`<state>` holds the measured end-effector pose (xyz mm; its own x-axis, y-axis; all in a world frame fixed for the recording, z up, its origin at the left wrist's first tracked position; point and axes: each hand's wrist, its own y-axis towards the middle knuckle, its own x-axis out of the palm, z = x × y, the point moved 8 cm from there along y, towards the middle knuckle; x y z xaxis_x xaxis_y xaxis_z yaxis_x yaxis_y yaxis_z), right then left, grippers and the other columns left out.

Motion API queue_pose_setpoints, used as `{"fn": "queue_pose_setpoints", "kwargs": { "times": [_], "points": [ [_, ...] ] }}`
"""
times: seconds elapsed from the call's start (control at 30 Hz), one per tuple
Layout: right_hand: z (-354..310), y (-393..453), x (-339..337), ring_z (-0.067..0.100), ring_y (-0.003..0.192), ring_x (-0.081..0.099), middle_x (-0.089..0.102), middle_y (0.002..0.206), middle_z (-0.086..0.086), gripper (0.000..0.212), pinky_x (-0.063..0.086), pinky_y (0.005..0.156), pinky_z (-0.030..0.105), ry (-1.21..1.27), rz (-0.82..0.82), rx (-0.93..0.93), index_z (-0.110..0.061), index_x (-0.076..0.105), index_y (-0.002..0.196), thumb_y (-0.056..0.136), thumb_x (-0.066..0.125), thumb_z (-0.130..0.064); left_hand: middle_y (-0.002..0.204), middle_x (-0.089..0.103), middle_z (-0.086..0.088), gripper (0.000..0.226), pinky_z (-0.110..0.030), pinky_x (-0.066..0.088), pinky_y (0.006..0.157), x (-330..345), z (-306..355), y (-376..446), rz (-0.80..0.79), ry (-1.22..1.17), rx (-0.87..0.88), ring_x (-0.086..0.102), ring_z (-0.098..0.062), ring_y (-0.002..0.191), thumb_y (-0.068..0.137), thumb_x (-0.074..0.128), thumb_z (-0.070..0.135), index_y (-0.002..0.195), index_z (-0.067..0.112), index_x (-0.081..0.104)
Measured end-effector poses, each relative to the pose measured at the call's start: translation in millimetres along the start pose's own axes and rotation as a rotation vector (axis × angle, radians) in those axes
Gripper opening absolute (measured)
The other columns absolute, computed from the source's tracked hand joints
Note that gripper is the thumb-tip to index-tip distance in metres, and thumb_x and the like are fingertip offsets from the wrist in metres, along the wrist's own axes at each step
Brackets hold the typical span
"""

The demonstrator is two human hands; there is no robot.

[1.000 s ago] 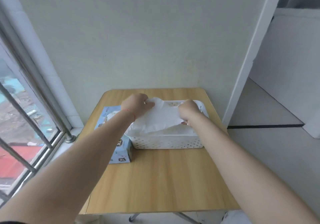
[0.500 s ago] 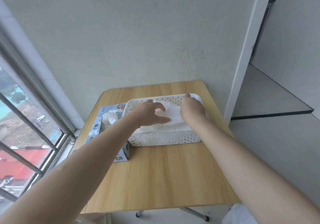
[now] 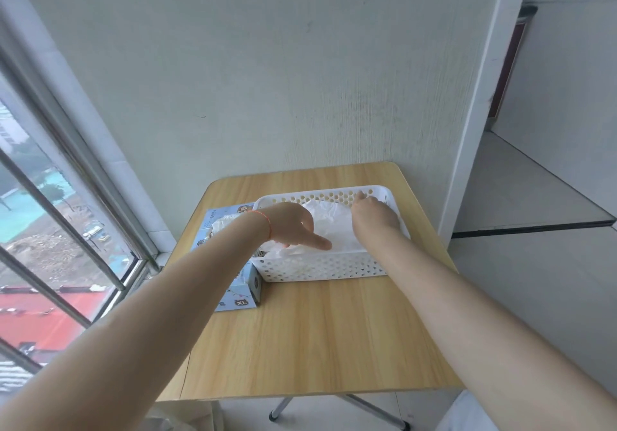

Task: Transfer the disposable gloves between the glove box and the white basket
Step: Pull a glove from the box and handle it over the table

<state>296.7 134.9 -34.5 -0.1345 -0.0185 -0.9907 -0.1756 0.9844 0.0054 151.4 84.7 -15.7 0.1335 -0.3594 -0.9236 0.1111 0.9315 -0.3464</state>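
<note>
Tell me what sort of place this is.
Probably a corner of a flat or dorm, upstairs, not a workshop. A small folding wooden table stands against a plain wall beside a barred window that looks down on rooftops. A glove box and white basket sit on the table.

White perforated basket [image 3: 320, 268], blue-ish glove box [image 3: 238, 298], orange wristband [image 3: 265, 222].

A light wooden table [image 3: 310, 340] with rounded corners stands against a pale wall [image 3: 267, 63], its far edge touching the wall. A metal leg [image 3: 374, 410] shows beneath the near edge. A window [image 3: 50, 213] with metal bars lies beyond the table's left edge.
</note>
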Motion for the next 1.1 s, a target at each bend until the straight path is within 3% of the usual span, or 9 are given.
{"fn": "queue_pose_setpoints", "kwargs": {
  "times": [0.13, 0.23, 0.4, 0.6, 0.73, 0.83, 0.9, 1.0, 1.1],
  "points": [
    [1, 1, 3, 0.031, 0.115, 0.057, 0.050, 0.133, 0.015, 0.061, 0.048, 0.084, 0.035, 0.006, -0.014, -0.002, -0.003, 0.029, 0.144, 0.087, 0.049, 0.008, 0.083, 0.058, 0.010, 0.022, -0.037, 0.056, 0.081, 1, 12, 2, 0.131, 0.111, 0.055, 0.063, -0.017, 0.087, 0.081, 0.071, 0.045, 0.086, 0.025, 0.063],
    [1, 2, 2, 0.031, 0.114, 0.057, 0.050, 0.132, 0.015, 0.064, 0.048, 0.086, 0.036, 0.001, -0.014, -0.003, -0.003, 0.028, 0.144, 0.086, 0.051, 0.008, 0.094, 0.066, 0.004, 0.005, -0.033, 0.055, 0.082, 4, 10, 2, 0.020, 0.223, 0.066, 0.064, -0.018, 0.091, 0.083, 0.066, 0.023, 0.084, 0.028, 0.065],
    [1, 1, -2, 0.030, 0.111, 0.058, 0.051, 0.129, 0.016, 0.056, 0.044, 0.072, 0.032, -0.029, -0.013, -0.019, -0.002, 0.034, 0.138, 0.086, 0.054, 0.006, 0.090, 0.068, 0.004, 0.025, -0.023, 0.054, 0.066, -6, -5, -11, -0.256, 0.210, -0.020, 0.069, -0.009, 0.081, 0.086, 0.061, 0.012, 0.104, 0.028, 0.068],
    [-16, -2, -32, 0.027, 0.110, 0.051, 0.048, 0.123, 0.014, 0.041, 0.045, 0.084, 0.032, -0.230, 0.216, -0.123, -0.004, 0.047, 0.123, 0.083, 0.057, 0.003, 0.097, 0.069, -0.006, 0.031, -0.027, 0.054, 0.060, -19, 0, 4, 0.050, 0.058, -0.023, 0.068, -0.016, 0.066, 0.085, 0.069, 0.039, 0.109, 0.020, 0.062],
    [-19, 0, -12, 0.027, 0.086, 0.055, 0.054, 0.122, 0.017, 0.054, 0.038, 0.054, 0.029, 0.030, -0.028, -0.121, -0.002, 0.034, 0.139, 0.088, 0.047, 0.003, 0.098, 0.060, -0.004, 0.069, -0.026, 0.055, 0.061, 24, -5, 14, -0.129, 0.020, -0.089, 0.067, -0.018, 0.069, 0.088, 0.066, 0.034, 0.146, 0.033, 0.028],
    [-10, 3, 10, 0.026, 0.082, 0.052, 0.044, 0.141, 0.017, 0.074, 0.033, 0.046, 0.029, 0.050, -0.200, -0.038, -0.009, 0.011, 0.153, 0.089, 0.049, -0.003, 0.112, 0.056, -0.006, 0.070, -0.030, 0.054, 0.067, 34, -13, 20, -0.101, 0.028, -0.112, 0.064, -0.024, 0.080, 0.092, 0.057, 0.031, 0.150, 0.039, 0.020],
    [-10, 4, 6, 0.027, 0.084, 0.055, 0.043, 0.142, 0.016, 0.069, 0.034, 0.047, 0.028, 0.038, -0.161, -0.039, -0.007, 0.017, 0.152, 0.089, 0.046, -0.002, 0.115, 0.058, -0.007, 0.073, -0.028, 0.057, 0.065, 31, -17, 19, -0.118, -0.036, -0.086, 0.066, -0.022, 0.077, 0.090, 0.062, 0.032, 0.149, 0.041, 0.021],
    [-29, 4, -19, 0.024, 0.076, 0.053, 0.057, 0.108, 0.011, 0.032, 0.030, 0.046, 0.027, 0.093, 0.012, -0.112, -0.003, 0.047, 0.122, 0.090, 0.043, -0.003, 0.098, 0.068, -0.007, 0.061, -0.032, 0.061, 0.064, 8, -24, 8, -0.068, -0.328, -0.017, 0.073, -0.021, 0.073, 0.087, 0.072, 0.023, 0.139, 0.033, 0.041],
    [-68, 4, -32, 0.020, 0.063, 0.048, 0.053, 0.080, 0.004, 0.007, 0.031, 0.048, 0.027, 0.162, 0.090, -0.197, -0.008, 0.049, 0.085, 0.089, 0.044, -0.008, 0.086, 0.072, -0.009, 0.022, -0.031, 0.059, 0.061, -34, -61, -9, 0.294, -0.420, -0.052, 0.072, -0.023, 0.065, 0.089, 0.062, 0.012, 0.107, 0.023, 0.065]
  ]
}}
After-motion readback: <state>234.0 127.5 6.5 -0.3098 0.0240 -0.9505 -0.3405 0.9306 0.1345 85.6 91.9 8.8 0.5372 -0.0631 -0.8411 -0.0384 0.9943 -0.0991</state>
